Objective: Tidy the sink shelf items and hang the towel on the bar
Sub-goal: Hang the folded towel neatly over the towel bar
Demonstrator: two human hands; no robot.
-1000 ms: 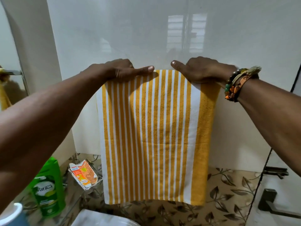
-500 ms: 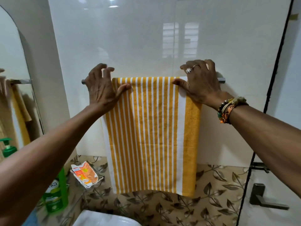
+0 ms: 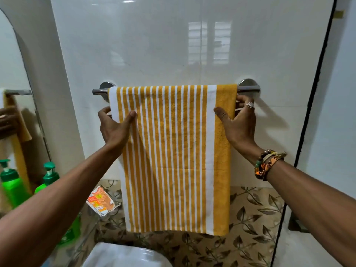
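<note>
Both hands have dropped from the top of the bar since half a second ago and now sit just beneath it, and the towel [image 3: 173,155] is spread wider along the rail than before. Yellow with white stripes, it hangs folded over the chrome bar [image 3: 248,90] in the middle of the frame and covers almost the whole rail between the two round wall mounts, so only short bare stubs show at either end. Its front layer falls straight down to a level lower hem. At the upper left corner of the cloth, the left hand [image 3: 115,130] pinches the edge, with the thumb pressed on the front stripes and the fingers curled round behind. At the upper right corner the right hand [image 3: 239,124] grips the solid yellow border the same way, thumb in front and fingers tucked behind, with a silver ring [image 3: 249,105] on one finger and beaded bracelets [image 3: 267,164] round the wrist. Behind the towel is a glossy white wall [image 3: 154,45], with leaf-patterned tiles [image 3: 250,209] below it. In the lower left, an orange soap packet [image 3: 101,203] lies on a clear shelf [image 3: 117,205], and a green pump bottle [image 3: 50,177] stands further left beside a mirror [image 3: 13,74]. A white basin [image 3: 125,255] shows at the bottom edge.
</note>
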